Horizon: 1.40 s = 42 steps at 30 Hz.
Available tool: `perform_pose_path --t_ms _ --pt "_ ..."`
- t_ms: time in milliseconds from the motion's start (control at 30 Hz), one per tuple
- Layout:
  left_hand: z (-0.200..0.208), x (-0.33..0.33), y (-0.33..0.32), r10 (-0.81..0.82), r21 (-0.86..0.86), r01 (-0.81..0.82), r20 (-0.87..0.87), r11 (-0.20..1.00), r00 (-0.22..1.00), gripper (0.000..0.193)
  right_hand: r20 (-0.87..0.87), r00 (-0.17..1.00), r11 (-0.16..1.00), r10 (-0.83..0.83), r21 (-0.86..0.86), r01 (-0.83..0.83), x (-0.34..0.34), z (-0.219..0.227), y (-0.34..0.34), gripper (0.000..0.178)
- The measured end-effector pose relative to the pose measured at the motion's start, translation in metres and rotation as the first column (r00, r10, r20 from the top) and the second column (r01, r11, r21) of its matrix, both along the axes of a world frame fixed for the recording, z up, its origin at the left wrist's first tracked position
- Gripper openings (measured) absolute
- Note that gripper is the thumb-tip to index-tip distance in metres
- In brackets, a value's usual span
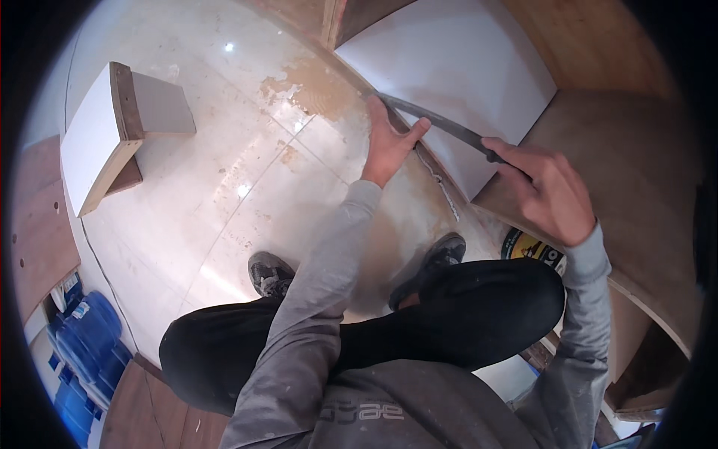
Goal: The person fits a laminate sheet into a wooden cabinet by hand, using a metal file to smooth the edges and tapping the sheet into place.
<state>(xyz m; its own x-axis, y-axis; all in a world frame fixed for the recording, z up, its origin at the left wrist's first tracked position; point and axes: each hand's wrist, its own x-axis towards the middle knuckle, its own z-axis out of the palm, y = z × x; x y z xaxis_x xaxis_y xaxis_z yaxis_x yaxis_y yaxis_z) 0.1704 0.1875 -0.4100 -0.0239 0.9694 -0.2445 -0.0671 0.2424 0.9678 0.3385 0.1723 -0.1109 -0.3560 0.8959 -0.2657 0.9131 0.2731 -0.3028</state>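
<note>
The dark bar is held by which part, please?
The right hand grips the dark bar by its near end; the left hand is at the far end, its grip unclear.

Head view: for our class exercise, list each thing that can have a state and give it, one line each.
Long flat tool: held aslant over the white panel.
Right hand: closed on the tool's near end.
Left hand: thumb spread, at the tool's far end; grip unclear.
White-faced wooden piece: on the floor, untouched.
Tiled floor: stained in patches.
Tub: partly hidden.
</note>
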Motion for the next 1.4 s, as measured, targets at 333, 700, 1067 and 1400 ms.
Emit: perform_pose_path --t_ms 333,700,1067,1400 --pt "-0.009 -0.018 0.011 -0.124 -0.07 0.151 0.299 0.986 0.946 0.147 0.016 0.994 0.994 0.105 0.015 -0.105 -0.007 -0.014 0.008 0.037" --pt "0.007 -0.03 0.028 -0.081 -0.065 0.098 0.23 0.993 0.97 0.143 0.007 0.993 0.987 0.119 0.107 -0.119 -0.013 -0.016 0.017 0.037" --pt "-0.023 -0.033 0.034 0.082 0.04 -0.084 0.052 0.996 0.995 0.136 -0.056 0.991 0.993 0.117 0.023 -0.116 -0.02 -0.018 0.03 0.039" --pt "-0.017 -0.05 0.046 -0.08 -0.068 0.091 0.149 0.993 0.986 0.139 -0.013 0.994 0.994 0.107 0.035 -0.107 -0.023 -0.03 0.032 0.037"
